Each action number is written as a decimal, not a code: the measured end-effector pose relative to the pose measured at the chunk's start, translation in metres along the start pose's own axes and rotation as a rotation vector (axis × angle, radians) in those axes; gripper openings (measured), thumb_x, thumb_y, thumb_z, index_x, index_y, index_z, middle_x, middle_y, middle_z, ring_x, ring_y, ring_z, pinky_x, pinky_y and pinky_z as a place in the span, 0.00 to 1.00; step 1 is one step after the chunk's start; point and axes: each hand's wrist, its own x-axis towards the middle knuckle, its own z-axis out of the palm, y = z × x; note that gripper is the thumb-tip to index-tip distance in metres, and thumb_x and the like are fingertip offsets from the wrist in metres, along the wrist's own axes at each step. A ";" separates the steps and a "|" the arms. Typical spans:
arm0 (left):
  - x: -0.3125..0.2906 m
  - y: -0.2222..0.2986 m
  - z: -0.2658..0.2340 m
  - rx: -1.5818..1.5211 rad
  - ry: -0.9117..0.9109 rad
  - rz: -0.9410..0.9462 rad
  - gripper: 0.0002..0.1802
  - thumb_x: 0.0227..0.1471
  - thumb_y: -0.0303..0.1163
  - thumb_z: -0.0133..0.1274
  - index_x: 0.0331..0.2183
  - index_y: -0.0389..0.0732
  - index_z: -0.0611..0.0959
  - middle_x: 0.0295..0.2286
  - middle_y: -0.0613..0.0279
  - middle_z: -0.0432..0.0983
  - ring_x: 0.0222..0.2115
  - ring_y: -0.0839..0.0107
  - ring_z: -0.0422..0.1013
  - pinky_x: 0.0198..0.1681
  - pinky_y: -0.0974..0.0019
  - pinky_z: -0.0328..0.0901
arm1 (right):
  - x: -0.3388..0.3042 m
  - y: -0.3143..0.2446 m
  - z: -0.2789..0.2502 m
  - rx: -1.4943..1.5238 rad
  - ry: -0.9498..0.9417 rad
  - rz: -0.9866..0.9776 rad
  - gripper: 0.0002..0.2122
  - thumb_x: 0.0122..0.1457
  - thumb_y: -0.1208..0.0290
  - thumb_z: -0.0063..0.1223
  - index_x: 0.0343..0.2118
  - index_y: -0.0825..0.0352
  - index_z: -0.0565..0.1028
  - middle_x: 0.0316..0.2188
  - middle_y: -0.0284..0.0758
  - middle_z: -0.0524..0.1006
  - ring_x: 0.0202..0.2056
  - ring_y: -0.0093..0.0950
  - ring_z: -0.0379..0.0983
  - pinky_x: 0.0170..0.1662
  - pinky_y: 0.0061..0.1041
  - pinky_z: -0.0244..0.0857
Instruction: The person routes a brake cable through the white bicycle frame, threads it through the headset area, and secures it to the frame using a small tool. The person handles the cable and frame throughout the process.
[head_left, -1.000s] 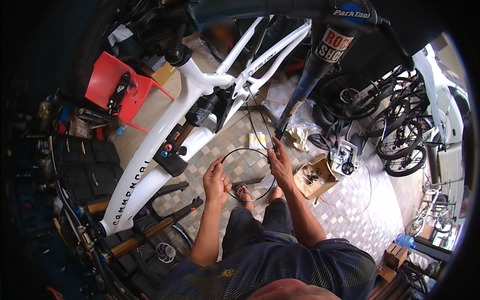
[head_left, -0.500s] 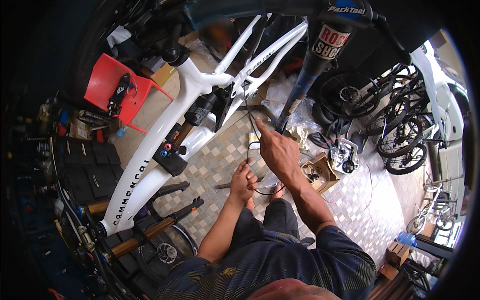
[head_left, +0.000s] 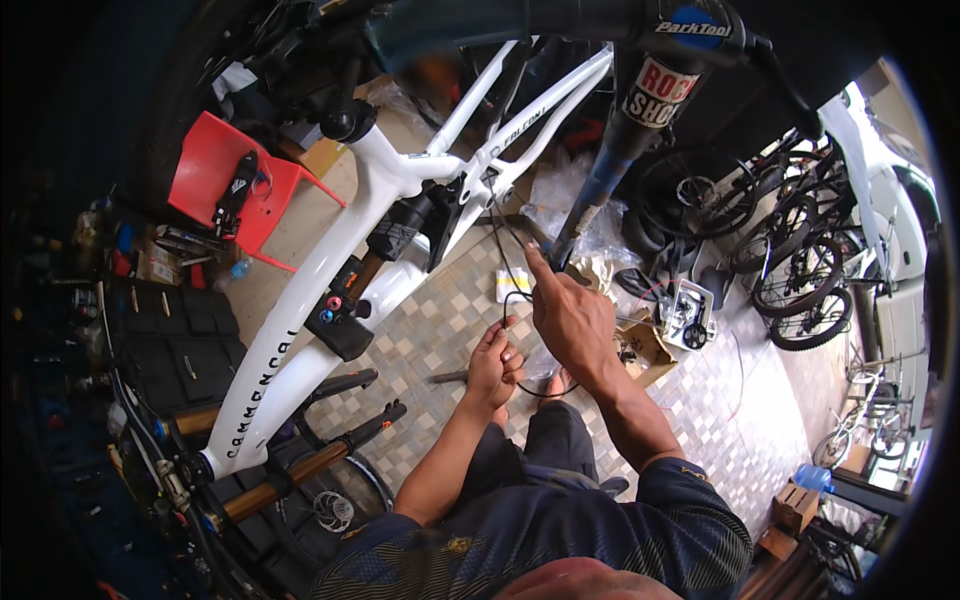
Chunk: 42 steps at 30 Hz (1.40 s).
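A white bike frame (head_left: 300,285) with a dark rear shock (head_left: 405,222) fills the left of the view, tilted in front of me. From around its lower pivot a thin black cable (head_left: 511,262) hangs toward my hands and bends into a loop. My left hand (head_left: 495,365) is closed, thumb and forefinger pinching the cable at about lap height. Higher and to the right, my right hand (head_left: 574,318) has its forefinger stretched along the cable. Its other fingers curl underneath, where the cable passes; the thumb is hidden.
A bike stand's dark post (head_left: 610,160) rises right of the frame. Left are a red chair (head_left: 215,165) and gold fork legs (head_left: 290,480). On the tiled floor lie a cardboard box (head_left: 648,345), a white tray (head_left: 690,315) and plastic wrap. Several bikes (head_left: 800,260) stand right.
My right hand has shifted slightly right and down, drawing the cable along. My left hand has moved a little to the right, still pinching. A white and yellow item on the floor shows more.
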 end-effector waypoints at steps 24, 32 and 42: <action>0.160 0.103 0.114 -0.374 -0.017 0.078 0.13 0.71 0.33 0.40 0.42 0.37 0.78 0.19 0.75 0.53 0.15 0.82 0.47 0.13 0.76 0.40 | -0.022 0.016 0.004 -0.064 -0.152 -0.029 0.25 0.62 0.69 0.49 0.64 0.49 0.69 0.25 0.35 0.78 0.24 0.39 0.79 0.26 0.41 0.70; 0.194 0.120 0.085 -0.629 -0.091 -0.025 0.10 0.66 0.25 0.41 0.41 0.37 0.77 0.19 0.74 0.53 0.14 0.84 0.49 0.12 0.77 0.40 | 0.005 0.018 0.028 -0.064 -0.153 -0.100 0.28 0.60 0.72 0.48 0.66 0.57 0.65 0.25 0.38 0.78 0.25 0.39 0.79 0.25 0.41 0.71; 0.207 0.126 0.086 -0.926 -0.272 -0.158 0.13 0.65 0.19 0.39 0.48 0.32 0.75 0.19 0.71 0.55 0.15 0.81 0.48 0.13 0.75 0.43 | 0.027 0.009 0.042 -0.164 -0.089 -0.233 0.31 0.59 0.73 0.50 0.67 0.62 0.61 0.25 0.34 0.78 0.25 0.33 0.80 0.23 0.35 0.70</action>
